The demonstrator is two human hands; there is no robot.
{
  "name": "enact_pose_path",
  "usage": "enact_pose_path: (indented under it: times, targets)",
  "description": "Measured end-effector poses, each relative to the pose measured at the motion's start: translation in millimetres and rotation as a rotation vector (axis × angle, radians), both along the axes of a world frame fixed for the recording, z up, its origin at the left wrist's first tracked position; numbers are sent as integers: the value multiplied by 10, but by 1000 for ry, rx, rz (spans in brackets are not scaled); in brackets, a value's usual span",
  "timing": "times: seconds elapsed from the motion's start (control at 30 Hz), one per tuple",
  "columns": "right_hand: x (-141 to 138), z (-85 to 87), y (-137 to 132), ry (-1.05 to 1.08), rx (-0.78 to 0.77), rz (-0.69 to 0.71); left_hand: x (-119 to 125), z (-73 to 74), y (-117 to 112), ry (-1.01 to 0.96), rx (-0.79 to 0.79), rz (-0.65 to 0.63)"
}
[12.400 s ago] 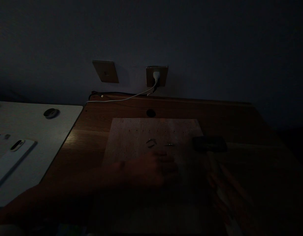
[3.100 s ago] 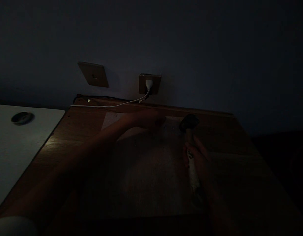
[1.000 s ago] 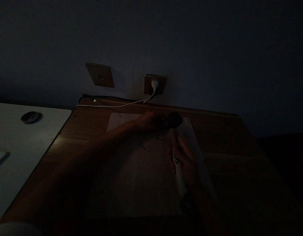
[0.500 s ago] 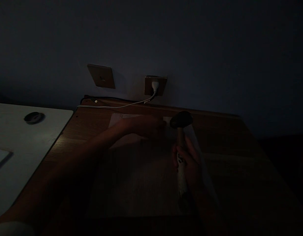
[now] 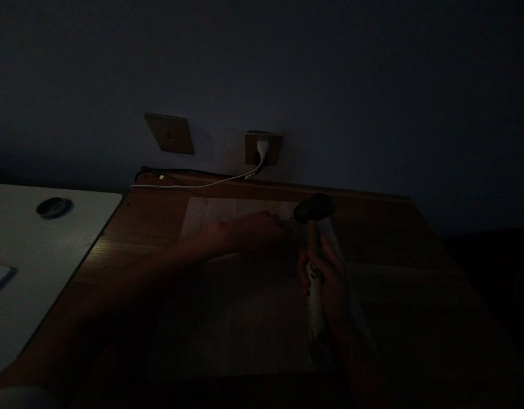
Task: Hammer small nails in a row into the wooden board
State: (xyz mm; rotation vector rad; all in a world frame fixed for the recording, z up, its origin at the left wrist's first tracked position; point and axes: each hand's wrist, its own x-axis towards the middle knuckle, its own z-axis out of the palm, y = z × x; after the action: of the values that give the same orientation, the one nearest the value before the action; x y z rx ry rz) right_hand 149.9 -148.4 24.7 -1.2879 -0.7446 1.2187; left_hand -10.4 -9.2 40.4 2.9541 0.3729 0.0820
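Two bare hands are shown at a pale board [image 5: 262, 318], laid flat on a brown wooden desk [image 5: 419, 307] in dim light. A hammer [image 5: 315, 298] is gripped in the right hand [image 5: 330, 279], the fingers clamped around its pale handle, while its dark head is held at the board's far right corner; whether the board is touched by it cannot be told. The left hand [image 5: 255, 232] is stretched across the board near its far edge, back uppermost. Its fingertips are lost in shadow, and whether they are together or apart cannot be told. Only a narrow gap is left between that hand and the hammer's head, where a small dark piece [image 5: 291, 220] is seen, too small to be identified.

More room is offered to the right, where the desk is extended well beyond the board's slanting edge. At the back, just a strip of wood is left before the wall [image 5: 351, 102], with a white cable [image 5: 197, 186] run along its left part. The desk's left edge is bordered by a white tabletop [image 5: 70, 244], on which a round dark object [image 5: 54, 207] is placed, well apart from both hands.
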Motion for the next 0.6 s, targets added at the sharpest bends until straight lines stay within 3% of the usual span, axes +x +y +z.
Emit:
enact_pose_path:
  times: [0.1,0.2,0.33,0.47,0.6]
  targets:
    - [-9,17,-3,-5,7,8,-2,22,10,-5,-73,-12]
    - [-11,42,-4,-3,-1,14,-63,92,113,-37,-250,-4]
    - [-9,70,-2,-4,-32,10,-217,142,364,-179,-441,122]
    - [-10,84,5,-8,-32,-6,-310,47,567,-318,-478,231]
    - [-2,69,9,-11,-31,5,-316,-56,629,-293,-440,268]
